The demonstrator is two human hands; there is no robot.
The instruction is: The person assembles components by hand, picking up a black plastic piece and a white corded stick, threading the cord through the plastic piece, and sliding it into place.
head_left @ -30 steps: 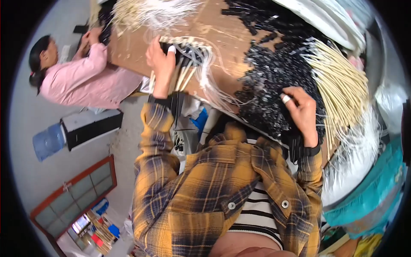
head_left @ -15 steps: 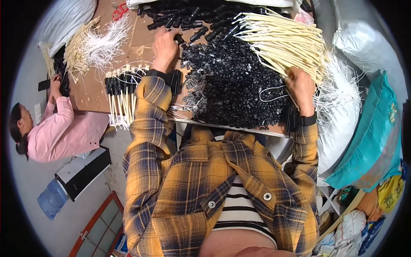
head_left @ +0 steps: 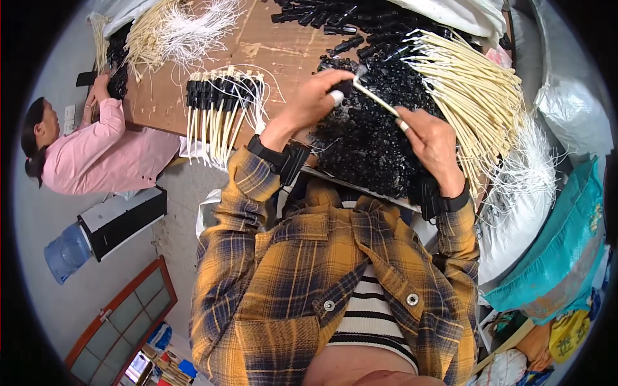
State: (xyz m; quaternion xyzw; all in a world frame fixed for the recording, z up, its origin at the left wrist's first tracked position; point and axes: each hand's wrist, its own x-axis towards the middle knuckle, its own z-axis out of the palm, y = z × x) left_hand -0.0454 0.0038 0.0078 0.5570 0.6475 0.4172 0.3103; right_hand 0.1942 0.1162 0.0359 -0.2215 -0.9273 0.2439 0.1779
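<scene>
Above a heap of small shiny black plastic parts (head_left: 367, 151), my two hands are close together. My left hand (head_left: 308, 101) pinches a dark plastic piece (head_left: 346, 88), mostly hidden by the fingers; white tape or a cover wraps one fingertip. My right hand (head_left: 432, 138) grips a thin cream-coloured tube (head_left: 378, 100) near its lower end. The tube slants up to the left, and its white tip meets the dark piece; whether it sits inside cannot be made out. To the right of that hand lies a large bundle of similar cream tubes (head_left: 476, 96) with white cords.
Joined black fittings with cream tubes (head_left: 222, 96) lie in a row at the table's left edge. Loose black cylindrical fittings (head_left: 322, 16) lie at the back. A person in pink (head_left: 103, 148) works at the far left. White and teal sacks (head_left: 553, 238) stand at the right.
My left hand has moved right from the table's back with the dark piece. My right hand has left the bundle's edge and brought a cream tube to it. The view has shifted.
</scene>
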